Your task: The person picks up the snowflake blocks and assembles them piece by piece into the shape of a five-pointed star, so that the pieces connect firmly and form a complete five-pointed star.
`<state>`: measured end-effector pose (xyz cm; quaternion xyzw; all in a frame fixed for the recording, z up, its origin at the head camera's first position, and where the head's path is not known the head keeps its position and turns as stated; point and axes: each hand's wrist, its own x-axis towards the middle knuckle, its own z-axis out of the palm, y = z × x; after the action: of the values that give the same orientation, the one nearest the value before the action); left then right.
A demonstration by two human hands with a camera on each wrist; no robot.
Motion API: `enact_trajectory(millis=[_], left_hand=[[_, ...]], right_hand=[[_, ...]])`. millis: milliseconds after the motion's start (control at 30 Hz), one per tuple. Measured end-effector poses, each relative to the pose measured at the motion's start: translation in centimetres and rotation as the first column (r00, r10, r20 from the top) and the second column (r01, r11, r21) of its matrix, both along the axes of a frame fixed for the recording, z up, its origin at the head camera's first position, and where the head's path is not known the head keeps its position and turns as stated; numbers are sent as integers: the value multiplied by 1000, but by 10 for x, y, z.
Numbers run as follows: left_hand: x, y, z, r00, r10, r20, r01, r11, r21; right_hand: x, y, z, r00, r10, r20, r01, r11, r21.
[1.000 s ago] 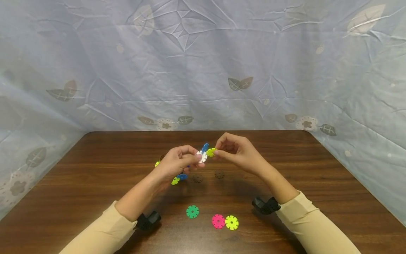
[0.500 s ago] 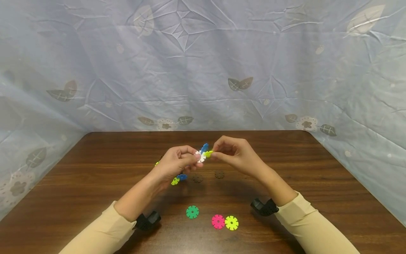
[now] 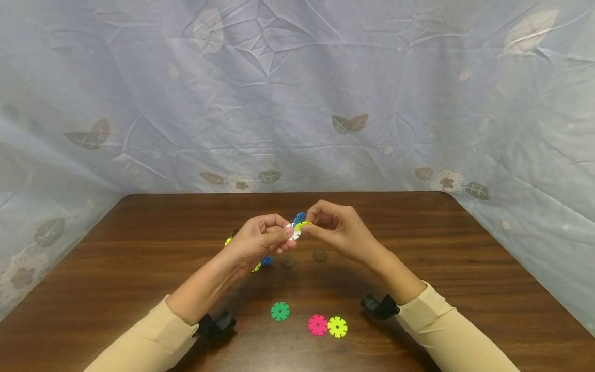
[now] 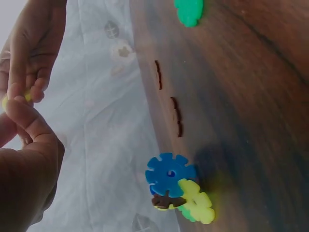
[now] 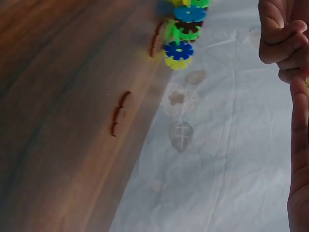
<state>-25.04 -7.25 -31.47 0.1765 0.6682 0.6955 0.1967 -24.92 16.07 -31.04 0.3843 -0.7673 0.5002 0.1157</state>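
Observation:
In the head view my left hand (image 3: 260, 237) pinches a white notched plastic disc (image 3: 296, 235) between thumb and fingers, above the table. A blue notched disc (image 3: 299, 217) stands up at the white one's far side. My right hand (image 3: 344, 230) pinches a yellow notched disc (image 3: 301, 226) by its edge, against the white disc. Whether their slots interlock cannot be made out. In the left wrist view, fingers hide most of the yellow disc. Behind the left forearm, partly hidden, is a cluster of joined discs, with a blue disc (image 4: 166, 175) and a yellow disc (image 4: 197, 203) among them.
Nearer the front of the brown table (image 3: 446, 258) lie a green disc (image 3: 280, 311), a pink disc (image 3: 318, 325) and another yellow disc (image 3: 337, 327). Two brown discs (image 3: 319, 256) lie flat beyond. A patterned cloth (image 3: 297, 103) hangs round the table's back and sides.
My right hand has moved left, bringing the yellow disc in against the white one and turning it. My left hand has stayed nearly still. The loose discs lie as before.

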Motion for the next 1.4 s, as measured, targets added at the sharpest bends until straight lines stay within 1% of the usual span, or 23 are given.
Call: enact_trajectory(millis=[133, 367, 467, 733, 900, 1000, 1200, 1400], left_hand=[[2, 2, 0, 1000, 18, -3, -18, 1000, 4], [4, 0, 1, 998, 56, -24, -57, 998, -26], [3, 0, 0, 998, 61, -33, -62, 997, -36], [2, -2, -2, 996, 30, -82, -37, 995, -90], [1, -3, -1, 996, 20, -87, -30, 993, -114], [1, -3, 0, 996, 20, -87, -31, 992, -126], [3, -1, 2, 997, -15, -74, 8, 996, -93], [2, 0, 0, 998, -37, -57, 34, 998, -51]], right_hand=[[3, 1, 2, 999, -50, -13, 50, 999, 21], [1, 9, 6, 993, -52, -104, 62, 994, 94], [1, 12, 10, 989, -57, -136, 72, 991, 112], [-1, 15, 13, 978, -3, -208, 38, 985, 167], [-1, 15, 13, 963, 15, -270, 28, 988, 152], [-2, 14, 12, 957, 24, -288, 15, 991, 135], [-2, 11, 6, 958, 45, -283, -5, 990, 141], [1, 5, 5, 953, 35, -300, 9, 990, 144]])
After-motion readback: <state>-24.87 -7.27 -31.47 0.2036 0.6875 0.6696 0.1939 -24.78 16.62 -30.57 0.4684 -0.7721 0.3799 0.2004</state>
